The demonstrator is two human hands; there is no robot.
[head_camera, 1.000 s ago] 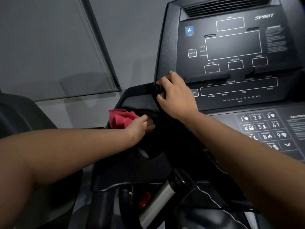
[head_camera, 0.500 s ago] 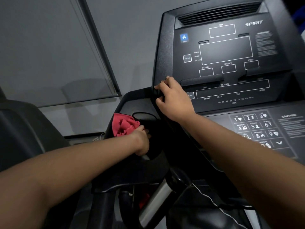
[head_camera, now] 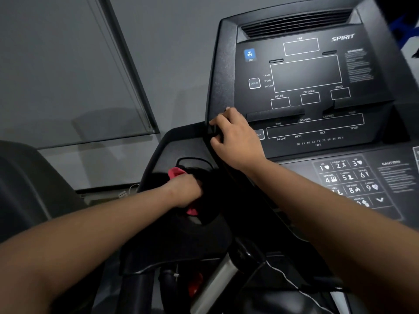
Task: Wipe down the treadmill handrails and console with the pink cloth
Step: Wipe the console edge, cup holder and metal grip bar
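The black treadmill console (head_camera: pixel 306 73) fills the upper right, its screens dark. Left of it sits a round cup-holder recess (head_camera: pixel 204 175) in the side tray. My left hand (head_camera: pixel 184 189) reaches down into that recess and grips the pink cloth (head_camera: pixel 175 172); only small bits of cloth show above and below the hand. My right hand (head_camera: pixel 235 138) grips the console's left edge, fingers curled round it.
A number keypad (head_camera: pixel 349 177) and a caution label lie on the lower console panel at right. A silver upright post (head_camera: pixel 217 282) and a thin cable run below. Something red (head_camera: pixel 195 285) shows low down beside the post. Grey wall and a window blind stand behind at left.
My left hand has pushed the cloth from the tray's left rim down into the cup-holder recess, hiding most of it. My right hand has kept its grip on the console edge.
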